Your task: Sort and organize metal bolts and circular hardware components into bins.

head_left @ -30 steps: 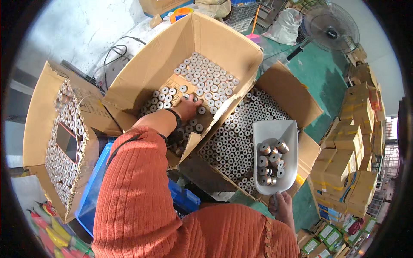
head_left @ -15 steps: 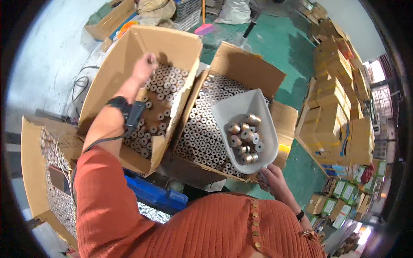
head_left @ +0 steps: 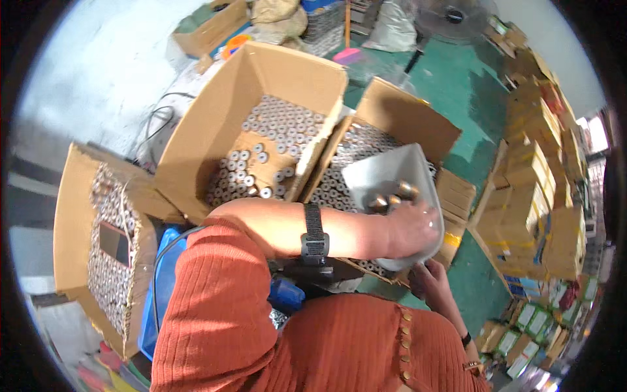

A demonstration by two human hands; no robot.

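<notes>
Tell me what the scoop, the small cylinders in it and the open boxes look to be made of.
Scoop: probably plastic, pale grey with a dull, even surface; thin sheet metal can't be ruled out.
Small cylinders: likely metal, silvery-bronze with bright glints. The left hand reaches in among them; the right hand supports the scoop from below.
Open boxes: corrugated cardboard, matte brown, with folded flaps and worn edges.

Orange ribbed sleeves, black wristband (head_left: 314, 233)
</notes>
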